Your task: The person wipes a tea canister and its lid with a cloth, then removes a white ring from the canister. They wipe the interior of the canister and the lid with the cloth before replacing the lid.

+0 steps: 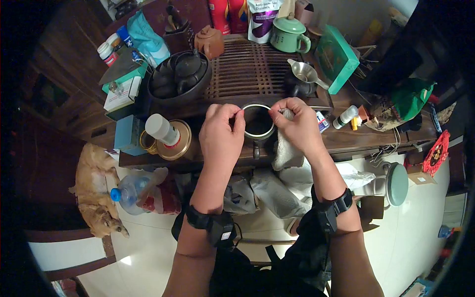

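A dark mug with a pale rim stands at the front edge of the tea table, its handle pointing towards me. On the left side of its rim, my left hand is closed in a pinch of thumb and forefinger. My right hand pinches the opposite side of the rim in the same way. The inside of the mug is dark, and I cannot make out its contents. A light folded cloth lies just under my right hand. Left of my left hand, a white-capped jar stands on a round gold-rimmed lid.
A slatted tea tray lies behind the mug. Around it are a black bowl of dark teaware, a clay teapot, a green enamel mug and a metal strainer. A dog lies on the floor at left.
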`<state>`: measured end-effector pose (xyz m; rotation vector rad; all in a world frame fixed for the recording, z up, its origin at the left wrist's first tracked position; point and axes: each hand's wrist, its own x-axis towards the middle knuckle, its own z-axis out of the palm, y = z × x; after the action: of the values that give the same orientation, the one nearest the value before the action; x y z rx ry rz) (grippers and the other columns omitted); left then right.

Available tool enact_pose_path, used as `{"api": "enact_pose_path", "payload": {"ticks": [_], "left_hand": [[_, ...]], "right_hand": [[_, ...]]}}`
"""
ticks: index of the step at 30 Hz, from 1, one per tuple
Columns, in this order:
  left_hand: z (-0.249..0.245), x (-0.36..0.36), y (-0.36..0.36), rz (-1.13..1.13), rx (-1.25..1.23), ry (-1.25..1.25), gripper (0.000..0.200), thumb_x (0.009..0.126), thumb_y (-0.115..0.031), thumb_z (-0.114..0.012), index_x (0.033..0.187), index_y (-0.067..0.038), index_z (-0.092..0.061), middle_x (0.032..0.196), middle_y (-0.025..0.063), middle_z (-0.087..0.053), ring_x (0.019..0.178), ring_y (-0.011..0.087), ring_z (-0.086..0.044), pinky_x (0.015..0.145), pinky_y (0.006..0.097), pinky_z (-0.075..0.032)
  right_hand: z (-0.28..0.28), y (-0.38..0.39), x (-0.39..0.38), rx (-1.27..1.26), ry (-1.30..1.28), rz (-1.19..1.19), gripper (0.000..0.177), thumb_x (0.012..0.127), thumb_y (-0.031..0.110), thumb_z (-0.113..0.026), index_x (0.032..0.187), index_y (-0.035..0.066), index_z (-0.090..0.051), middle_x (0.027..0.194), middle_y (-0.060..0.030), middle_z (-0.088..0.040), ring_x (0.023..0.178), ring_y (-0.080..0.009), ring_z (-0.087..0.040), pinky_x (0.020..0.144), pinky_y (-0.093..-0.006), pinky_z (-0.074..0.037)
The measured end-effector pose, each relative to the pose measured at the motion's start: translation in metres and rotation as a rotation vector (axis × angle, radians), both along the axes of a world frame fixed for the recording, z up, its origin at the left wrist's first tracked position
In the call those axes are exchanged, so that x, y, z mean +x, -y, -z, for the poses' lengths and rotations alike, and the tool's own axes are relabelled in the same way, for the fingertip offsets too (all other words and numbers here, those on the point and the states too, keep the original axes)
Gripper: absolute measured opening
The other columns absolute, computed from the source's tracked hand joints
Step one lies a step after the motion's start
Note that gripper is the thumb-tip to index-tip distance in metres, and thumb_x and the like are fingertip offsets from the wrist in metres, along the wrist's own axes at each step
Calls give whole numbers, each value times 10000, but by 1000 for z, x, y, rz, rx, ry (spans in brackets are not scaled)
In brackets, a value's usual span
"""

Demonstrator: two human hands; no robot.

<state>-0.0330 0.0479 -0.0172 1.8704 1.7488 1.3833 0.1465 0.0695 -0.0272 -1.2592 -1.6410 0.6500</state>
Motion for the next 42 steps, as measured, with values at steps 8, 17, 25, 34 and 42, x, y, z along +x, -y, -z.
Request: {"api": "enact_pose_path", "payload": {"ticks": [8, 17, 25, 34, 42], "left_hand": [[-4, 2, 1, -12, 10, -52, 98, 815, -129, -673, 876, -74, -619, 855, 76, -595, 670, 247, -590, 609, 358, -477], [4, 0, -6, 0, 82, -119, 153, 806, -99, -669, 947, -53, -628, 896, 81, -611, 631, 202, -572, 619, 322, -486], [2, 5, -7, 29, 110, -116, 184, 786, -104, -692, 956, -56, -639, 941, 90, -622, 769, 239, -605, 699, 329, -498], [-4, 4, -17, 48, 132, -112, 132, 786, -105, -710, 897, -56, -658, 882, 85, -627, 786, 223, -616, 698, 329, -489], [-7, 2, -15, 74, 2, -2, 90, 824, -147, -674, 866, -71, -651, 807, 79, -622, 783, 279, -597, 712, 377, -471]], "right_hand": [[-11, 1, -8, -57, -3, 110, 158, 748, 149, -721, 741, 15, -639, 792, -149, -648, 787, -294, -634, 747, -355, -482], [-15, -1, -12, -103, 39, 178, 187, 748, 189, -729, 735, 22, -644, 777, -160, -652, 745, -316, -643, 700, -375, -491], [0, -12, -10, 41, -70, 39, 170, 771, 162, -749, 781, 17, -661, 822, -124, -649, 733, -226, -620, 687, -313, -477], [-1, -11, -11, -59, -114, 78, 180, 783, 185, -746, 784, 29, -656, 712, -109, -640, 628, -151, -587, 610, -298, -461], [-6, -9, -13, -2, 2, 138, 184, 780, 200, -724, 771, 32, -648, 680, -138, -638, 569, -244, -604, 577, -338, -471]]}}
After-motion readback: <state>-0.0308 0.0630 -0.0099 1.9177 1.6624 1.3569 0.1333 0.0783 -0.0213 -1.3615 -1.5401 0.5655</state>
